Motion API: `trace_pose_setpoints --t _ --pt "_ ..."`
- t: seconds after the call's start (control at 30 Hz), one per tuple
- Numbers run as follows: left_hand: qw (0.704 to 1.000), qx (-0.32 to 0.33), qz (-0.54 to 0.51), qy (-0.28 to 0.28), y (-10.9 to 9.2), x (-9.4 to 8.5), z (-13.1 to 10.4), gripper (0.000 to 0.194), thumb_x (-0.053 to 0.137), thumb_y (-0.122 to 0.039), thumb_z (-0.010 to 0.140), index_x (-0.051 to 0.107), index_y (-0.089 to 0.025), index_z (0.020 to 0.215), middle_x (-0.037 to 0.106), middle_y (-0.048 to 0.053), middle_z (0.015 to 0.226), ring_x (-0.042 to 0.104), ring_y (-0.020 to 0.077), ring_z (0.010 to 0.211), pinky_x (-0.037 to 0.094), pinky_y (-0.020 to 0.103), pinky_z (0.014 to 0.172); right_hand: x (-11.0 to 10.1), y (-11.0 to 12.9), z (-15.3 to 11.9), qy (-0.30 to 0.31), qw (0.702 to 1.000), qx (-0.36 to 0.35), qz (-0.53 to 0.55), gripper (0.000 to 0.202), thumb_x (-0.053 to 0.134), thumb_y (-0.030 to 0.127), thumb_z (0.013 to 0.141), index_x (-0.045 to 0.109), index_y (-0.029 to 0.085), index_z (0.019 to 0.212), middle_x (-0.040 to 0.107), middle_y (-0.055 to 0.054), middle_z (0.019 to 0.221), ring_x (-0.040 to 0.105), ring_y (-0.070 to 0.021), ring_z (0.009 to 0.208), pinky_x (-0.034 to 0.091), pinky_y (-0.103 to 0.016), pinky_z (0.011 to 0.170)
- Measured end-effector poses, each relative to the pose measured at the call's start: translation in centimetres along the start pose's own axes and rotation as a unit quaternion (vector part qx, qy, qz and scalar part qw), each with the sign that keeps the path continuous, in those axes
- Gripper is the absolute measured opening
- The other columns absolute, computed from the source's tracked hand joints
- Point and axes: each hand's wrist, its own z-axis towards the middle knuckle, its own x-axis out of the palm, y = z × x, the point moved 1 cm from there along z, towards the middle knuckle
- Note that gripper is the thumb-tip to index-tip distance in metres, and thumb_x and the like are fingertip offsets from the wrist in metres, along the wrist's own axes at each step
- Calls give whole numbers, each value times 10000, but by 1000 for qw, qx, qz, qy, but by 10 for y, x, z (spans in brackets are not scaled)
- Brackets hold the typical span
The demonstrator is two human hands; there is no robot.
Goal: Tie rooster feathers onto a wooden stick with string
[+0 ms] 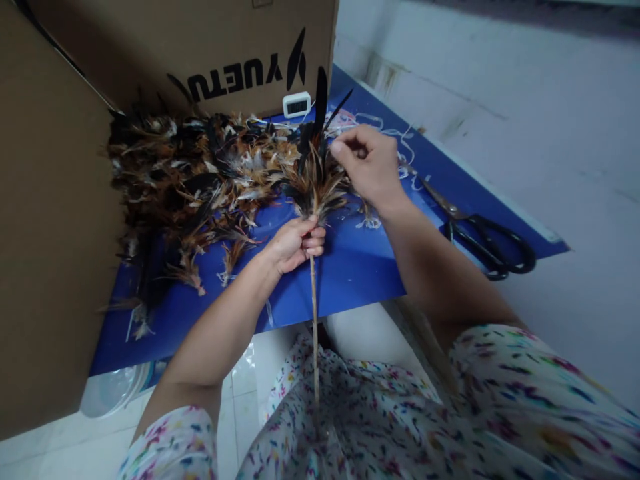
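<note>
My left hand [299,245] is closed around a thin wooden stick just below a tuft of brown and black feathers, the head of a feather duster [319,179]. Its stick slants down toward my lap, and two long black feathers rise from the top. To the right of the tuft is my right hand [371,163], thumb and forefinger curled together in a pinch. Whatever lies between those fingertips is too small to make out. A big heap of loose brown, black and white feathers [195,177] lies to the left of the duster.
Black-handled scissors [480,233] lie at the right of the blue table [355,280]. Cardboard boxes [150,40] stand behind and at the left. A small white digital clock [297,105] stands at the back, with clear plastic strips [407,143] to its right.
</note>
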Motion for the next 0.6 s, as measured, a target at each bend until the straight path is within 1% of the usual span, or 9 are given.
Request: trace_pose_setpoints --t 0.17,0.23,0.27,0.33,0.4,0.43,0.47,0.5,0.6 --pt "998 42 -43 3 -8 -3 -1 288 414 -148 984 368 -174 700 325 -60 596 249 37 427 227 161 433 -21 23 -3 -118 993 -18 2 304 519 399 979 593 223 742 591 -14 701 526 -140 647 449 -311 718" --pt "997 57 -53 6 -12 -4 -2 302 405 -146 985 349 -176 690 323 -57 597 257 39 430 222 162 434 -26 33 -7 -113 993 -19 4 381 489 410 991 584 217 676 572 -14 646 519 -136 616 437 -309 698" --pt "996 64 -57 7 -14 -5 -2 310 403 -147 985 338 -178 683 321 -57 596 258 39 430 220 163 434 -27 38 -9 -75 997 -9 6 415 491 415 987 582 209 638 556 -7 602 511 -128 583 425 -300 664" --pt "995 77 -58 6 -17 -7 -3 318 403 -152 985 330 -179 677 322 -57 594 256 37 429 218 164 433 -24 43 -13 81 996 41 5 452 518 439 965 607 186 600 543 8 533 497 -110 514 394 -276 593" --pt "995 88 -50 -3 -18 -8 -2 304 411 -156 984 351 -177 687 330 -58 592 253 34 428 217 164 432 -18 43 -16 263 960 95 -9 469 566 489 926 641 167 593 555 10 510 493 -100 483 364 -259 556" --pt "995 93 -45 -9 -18 -8 -2 290 421 -158 981 369 -174 697 334 -59 592 251 33 427 217 164 432 -14 42 -18 326 938 114 -21 480 592 516 902 645 161 583 559 8 509 496 -99 486 356 -256 553" --pt "994 97 -38 -15 -18 -8 -2 277 435 -157 976 383 -173 705 334 -62 591 247 32 427 216 164 431 -10 40 -19 363 923 126 -30 485 621 535 876 643 156 573 564 5 517 504 -101 504 355 -255 561" --pt "994 102 -29 -21 -17 -7 -2 267 450 -157 970 390 -173 710 332 -64 588 243 31 426 216 164 431 -6 39 -20 374 917 133 -29 485 649 549 848 637 153 569 569 2 532 513 -105 534 359 -253 574" --pt "993 113 8 -37 -12 -4 -1 260 471 -158 958 398 -175 708 324 -69 575 236 31 425 214 163 429 10 34 -26 352 920 163 59 445 707 571 785 657 143 671 614 -9 628 538 -120 626 392 -250 605"
